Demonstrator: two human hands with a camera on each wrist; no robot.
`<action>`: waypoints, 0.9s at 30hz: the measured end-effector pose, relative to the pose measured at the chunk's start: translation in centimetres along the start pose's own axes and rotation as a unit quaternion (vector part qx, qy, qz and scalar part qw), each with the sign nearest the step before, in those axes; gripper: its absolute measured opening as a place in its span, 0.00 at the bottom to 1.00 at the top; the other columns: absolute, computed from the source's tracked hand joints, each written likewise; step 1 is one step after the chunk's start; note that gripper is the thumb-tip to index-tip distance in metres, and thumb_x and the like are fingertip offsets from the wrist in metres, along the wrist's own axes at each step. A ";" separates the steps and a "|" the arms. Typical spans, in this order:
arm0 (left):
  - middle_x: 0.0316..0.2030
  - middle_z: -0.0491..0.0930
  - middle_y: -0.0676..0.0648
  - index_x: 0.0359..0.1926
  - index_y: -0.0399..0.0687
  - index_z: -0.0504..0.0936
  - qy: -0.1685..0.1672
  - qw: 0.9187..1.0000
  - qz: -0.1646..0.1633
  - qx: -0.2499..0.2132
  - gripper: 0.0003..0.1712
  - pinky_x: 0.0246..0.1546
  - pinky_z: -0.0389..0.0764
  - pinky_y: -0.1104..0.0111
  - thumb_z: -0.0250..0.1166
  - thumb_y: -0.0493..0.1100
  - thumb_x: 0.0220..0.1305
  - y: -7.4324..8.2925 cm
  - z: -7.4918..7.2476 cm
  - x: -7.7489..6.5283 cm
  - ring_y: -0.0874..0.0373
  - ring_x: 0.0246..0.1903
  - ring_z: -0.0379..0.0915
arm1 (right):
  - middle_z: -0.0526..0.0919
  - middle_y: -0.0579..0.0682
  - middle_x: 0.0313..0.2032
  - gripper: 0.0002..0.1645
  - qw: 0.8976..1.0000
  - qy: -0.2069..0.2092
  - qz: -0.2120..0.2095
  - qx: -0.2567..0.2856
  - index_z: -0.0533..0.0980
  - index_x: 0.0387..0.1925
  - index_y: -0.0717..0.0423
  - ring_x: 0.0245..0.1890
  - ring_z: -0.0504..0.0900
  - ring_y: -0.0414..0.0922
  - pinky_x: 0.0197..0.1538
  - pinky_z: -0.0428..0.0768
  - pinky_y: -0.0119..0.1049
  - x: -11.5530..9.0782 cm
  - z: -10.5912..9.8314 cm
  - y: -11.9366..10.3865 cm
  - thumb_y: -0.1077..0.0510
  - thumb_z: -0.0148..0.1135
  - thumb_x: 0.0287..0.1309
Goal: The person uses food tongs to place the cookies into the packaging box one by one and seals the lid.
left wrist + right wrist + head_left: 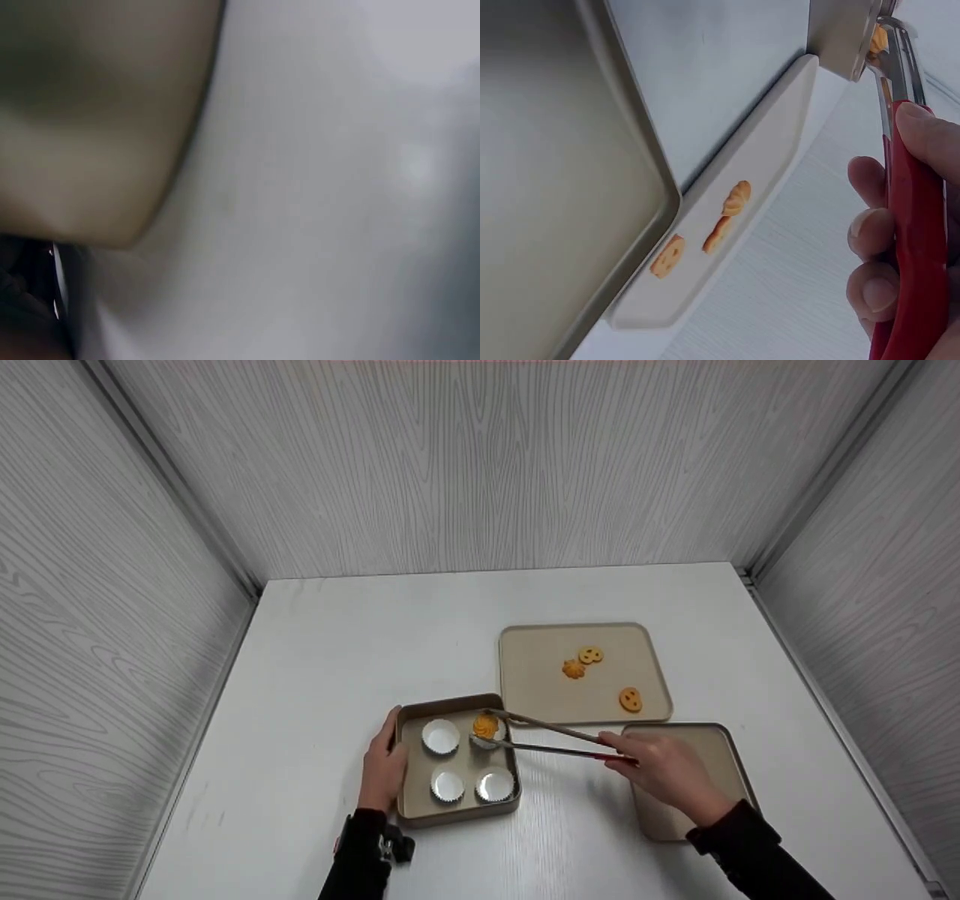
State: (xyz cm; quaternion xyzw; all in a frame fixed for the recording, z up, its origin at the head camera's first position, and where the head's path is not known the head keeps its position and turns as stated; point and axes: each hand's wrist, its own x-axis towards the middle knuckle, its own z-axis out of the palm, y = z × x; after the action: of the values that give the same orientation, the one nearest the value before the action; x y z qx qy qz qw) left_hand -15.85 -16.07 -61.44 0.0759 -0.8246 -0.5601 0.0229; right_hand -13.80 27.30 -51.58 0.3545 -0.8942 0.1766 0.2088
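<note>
My left hand [384,769] grips the left wall of a deep square baking pan [466,761], thumb over the rim. Silvery fluted baking cups stand inside it: one at the back left [440,736], one at the front left [448,787] and one at the front right [495,785]. With my right hand [667,772] I hold red-handled metal tongs [919,247]. Their tips straddle an orange swirl cookie [486,726], which sits at the back right cup [502,735] and covers much of it. A blurred pan corner fills part of the left wrist view.
Behind and right of the pan lies a flat beige tray [532,660] carrying a swirl cookie [574,669] and two pretzel-shaped cookies [591,655] [631,700]. Another shallow tray [701,742] lies under my right forearm. Grey wood-patterned panels [480,472] enclose the white table.
</note>
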 end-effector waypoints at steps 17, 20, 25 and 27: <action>0.77 0.61 0.45 0.81 0.60 0.58 -0.001 1.000 0.002 0.000 0.38 0.72 0.60 0.49 0.48 0.38 0.72 -0.1 0.1 0.1 0.47 0.76 0.54 | 0.86 0.45 0.28 0.24 0.997 -0.008 -0.034 -0.071 0.86 0.47 0.53 0.24 0.83 0.40 0.24 0.76 0.34 1.6 -1.2 -1.5 0.59 0.82 0.44; 0.76 0.61 0.45 0.81 0.61 0.58 0.000 1.000 0.003 0.005 0.38 0.72 0.60 0.49 0.49 0.38 0.71 -0.1 0.0 0.1 0.47 0.75 0.54 | 0.86 0.46 0.29 0.24 0.997 -0.012 -0.031 -0.071 0.85 0.47 0.54 0.25 0.83 0.40 0.25 0.77 0.34 1.7 -1.3 -1.6 0.59 0.82 0.44; 0.76 0.61 0.44 0.81 0.59 0.59 0.002 1.000 0.001 0.007 0.38 0.72 0.60 0.49 0.49 0.38 0.71 -0.1 0.0 0.1 0.46 0.75 0.54 | 0.87 0.47 0.29 0.27 0.997 -0.014 -0.025 -0.073 0.85 0.49 0.55 0.25 0.83 0.42 0.25 0.78 0.36 1.6 -1.2 -1.7 0.58 0.83 0.43; 0.76 0.61 0.43 0.80 0.59 0.59 0.004 1.000 -0.002 0.006 0.38 0.72 0.60 0.49 0.49 0.38 0.71 -0.1 0.0 0.0 0.46 0.75 0.55 | 0.86 0.47 0.30 0.28 0.997 -0.015 -0.022 -0.074 0.85 0.50 0.54 0.25 0.83 0.42 0.25 0.77 0.36 1.6 -1.2 -1.6 0.58 0.83 0.43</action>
State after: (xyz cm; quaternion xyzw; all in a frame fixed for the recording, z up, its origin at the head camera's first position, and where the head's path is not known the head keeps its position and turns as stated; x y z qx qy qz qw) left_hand -15.86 -16.11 -61.55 0.0803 -0.8277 -0.5549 0.0243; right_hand -13.40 25.90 -49.51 0.3599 -0.8998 0.1006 0.2250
